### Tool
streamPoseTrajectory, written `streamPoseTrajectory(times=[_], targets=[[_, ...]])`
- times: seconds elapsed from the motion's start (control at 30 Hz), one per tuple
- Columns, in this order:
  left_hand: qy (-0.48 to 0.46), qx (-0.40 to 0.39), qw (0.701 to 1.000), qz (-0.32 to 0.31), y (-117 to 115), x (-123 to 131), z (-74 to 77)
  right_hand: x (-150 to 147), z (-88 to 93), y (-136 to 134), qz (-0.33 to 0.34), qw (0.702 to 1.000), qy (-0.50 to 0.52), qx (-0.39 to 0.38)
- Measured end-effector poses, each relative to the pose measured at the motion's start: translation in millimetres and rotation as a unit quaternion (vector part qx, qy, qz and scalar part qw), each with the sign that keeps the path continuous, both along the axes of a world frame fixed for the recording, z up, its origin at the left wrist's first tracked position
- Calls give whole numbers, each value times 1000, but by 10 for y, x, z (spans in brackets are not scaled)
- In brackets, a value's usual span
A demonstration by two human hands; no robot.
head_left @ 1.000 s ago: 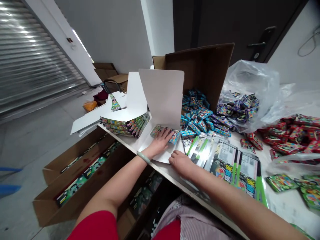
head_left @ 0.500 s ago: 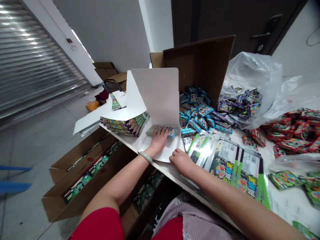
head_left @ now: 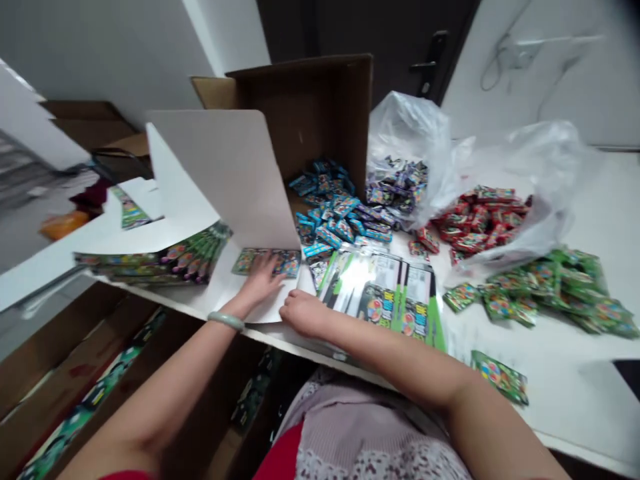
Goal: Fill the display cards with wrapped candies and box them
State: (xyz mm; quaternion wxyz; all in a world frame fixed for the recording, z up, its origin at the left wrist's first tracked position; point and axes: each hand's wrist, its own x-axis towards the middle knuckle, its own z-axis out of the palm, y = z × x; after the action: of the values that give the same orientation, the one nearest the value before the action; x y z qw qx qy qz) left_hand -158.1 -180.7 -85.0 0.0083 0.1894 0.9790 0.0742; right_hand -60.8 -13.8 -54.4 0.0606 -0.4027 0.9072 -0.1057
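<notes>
An opened white cardboard box (head_left: 233,200) sits at the table's front edge, its tall lid standing up. Inside lies a row of small printed packets (head_left: 243,261), partly covered by fingers. My left hand (head_left: 261,283), with a green bangle at the wrist, rests on these packets with its fingers spread. At the box's front right corner my right hand (head_left: 304,313) is closed, its curled fingers on the white edge. Just right of it lie flat clear-and-green printed pouches (head_left: 385,283). Left of the box is a stack of folded printed cartons (head_left: 185,257).
Behind stands a brown carton (head_left: 300,100) with blue packets (head_left: 333,207) spilling out. Plastic bags hold purple packets (head_left: 397,183) and red packets (head_left: 485,217). Green packets (head_left: 555,287) lie to the right. Below the table's left end are open cartons (head_left: 65,373).
The camera view has turned right, so the table's right side shows more. My left hand stays on the packets in the box, and my right hand remains at its corner.
</notes>
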Motion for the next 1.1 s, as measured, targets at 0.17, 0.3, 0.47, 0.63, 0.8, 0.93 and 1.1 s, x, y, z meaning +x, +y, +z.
streamPoseTrajectory(times=[0.17,0.3,0.47,0.63,0.8,0.93,1.1], targets=[[2,0,998,65,-112,-143,-19,60,185,182,6,997,-1,-79],[35,22,996,79,-30,-65,222,157,402,974,-135,963,-21,-234],[8,183,970,-160,847,661,493,162,396,2047,-387,916,-18,-104],[-50,131,976,-169,1700,1148,429,148,251,2110,-362,931,-36,7],[-60,152,977,-136,1746,1167,321,71,354,2099,-396,918,-23,0],[-53,288,952,-88,1682,1141,433,68,725,2238,-409,912,-19,-33],[-21,418,899,-133,1628,1044,873,275,1203,2362,-322,894,-191,-247]])
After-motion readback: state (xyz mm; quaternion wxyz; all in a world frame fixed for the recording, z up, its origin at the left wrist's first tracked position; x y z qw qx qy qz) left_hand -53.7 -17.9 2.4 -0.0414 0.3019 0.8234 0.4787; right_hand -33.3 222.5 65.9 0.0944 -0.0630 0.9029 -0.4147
